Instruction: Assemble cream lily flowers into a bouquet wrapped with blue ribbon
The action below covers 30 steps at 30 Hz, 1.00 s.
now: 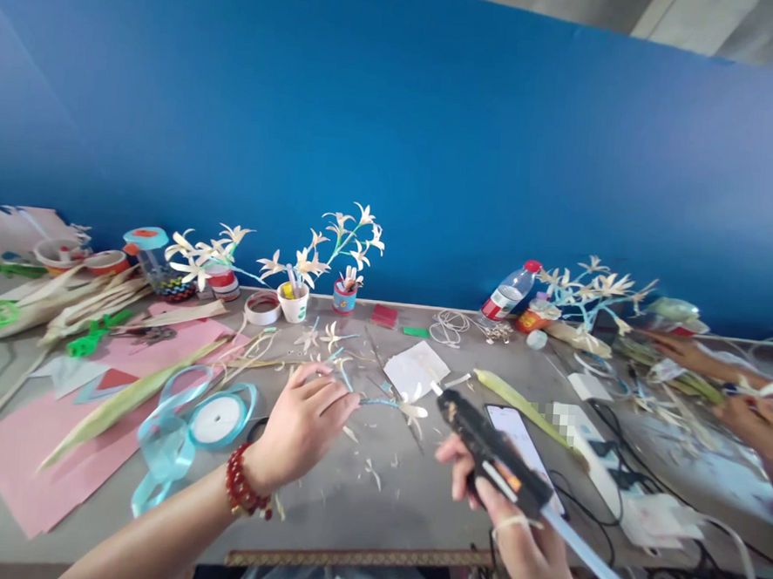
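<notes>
My right hand point(509, 524) grips a black hot glue gun point(491, 449), its nozzle angled up and to the left. A long, pale glue stick point(596, 564) runs out of its back end. My left hand point(309, 420), with a red bead bracelet point(244, 482) at the wrist, pinches a blue-wrapped flower stem point(380, 402). At the stem's right end is a small cream flower point(413, 412), just left of the nozzle and apart from it. A white paper sheet point(416, 370) lies behind the flower. Loose cream flowers point(331, 334) lie beyond my left hand.
At left are a blue ribbon spool point(214, 420), pink paper point(22, 468) and a corn husk point(118, 395). Potted flower sprays point(357, 235) and a bottle point(510, 290) stand along the wall. At right are a phone point(518, 437), cables point(609, 504) and another person's hands point(754, 426).
</notes>
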Tool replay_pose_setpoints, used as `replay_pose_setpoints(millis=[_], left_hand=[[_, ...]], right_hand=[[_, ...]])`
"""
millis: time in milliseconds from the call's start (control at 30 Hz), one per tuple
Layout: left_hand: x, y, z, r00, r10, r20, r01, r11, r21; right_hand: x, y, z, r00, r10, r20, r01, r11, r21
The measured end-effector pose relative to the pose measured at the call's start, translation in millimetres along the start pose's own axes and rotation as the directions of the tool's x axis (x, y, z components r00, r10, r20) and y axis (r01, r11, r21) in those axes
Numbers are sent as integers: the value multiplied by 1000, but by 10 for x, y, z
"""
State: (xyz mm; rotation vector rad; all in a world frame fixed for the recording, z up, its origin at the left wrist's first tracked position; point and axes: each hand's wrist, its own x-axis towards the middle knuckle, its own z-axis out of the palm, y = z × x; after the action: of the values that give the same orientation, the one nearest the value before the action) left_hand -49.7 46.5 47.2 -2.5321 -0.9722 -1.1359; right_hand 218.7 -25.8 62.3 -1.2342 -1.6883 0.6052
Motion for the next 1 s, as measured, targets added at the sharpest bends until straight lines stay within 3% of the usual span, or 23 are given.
replay_pose_setpoints(millis=[67,167,267,367,500,633,700,767,800,900,1000], left_hand=[[-21,-8,10,1000,-27,-13,27,1000,-5],[-78,-37,-8,996,-81,-40,81,997,-12],[-165,-81,-34,984,-138,-114,138,990,-6],[-237,-105,-46,973,-175,-150,179,984,12],[-253,-84,-67,975,-160,-151,168,985,37],[-190,-9,-100,978,-145,-149,148,989,13],[-149,49,-98,976,-143,-163,141,990,-23],[-116,114,-76,976,-140,-168,130,989,-72],[-103,147,-60,976,-137,-169,122,988,-94],[-82,237,-10,980,-127,-153,108,986,-131],[-76,299,9,982,-129,-137,108,982,-154]], right_hand=[[128,162,-35,999,-14,-53,15,1000,14],[337,523,-36,990,43,-132,-79,956,-283],[456,964,78,999,47,-19,-49,780,-624],[472,1294,234,997,82,9,-53,720,-692],[467,1415,300,993,116,19,-64,672,-738],[492,1260,240,995,99,7,-60,656,-753],[480,1079,256,999,45,-23,-50,766,-641],[435,848,336,999,24,-22,-30,947,-319],[404,728,399,999,41,24,-38,993,-111],[315,433,621,990,138,43,-144,938,315],[281,293,790,979,205,-15,-163,819,550]])
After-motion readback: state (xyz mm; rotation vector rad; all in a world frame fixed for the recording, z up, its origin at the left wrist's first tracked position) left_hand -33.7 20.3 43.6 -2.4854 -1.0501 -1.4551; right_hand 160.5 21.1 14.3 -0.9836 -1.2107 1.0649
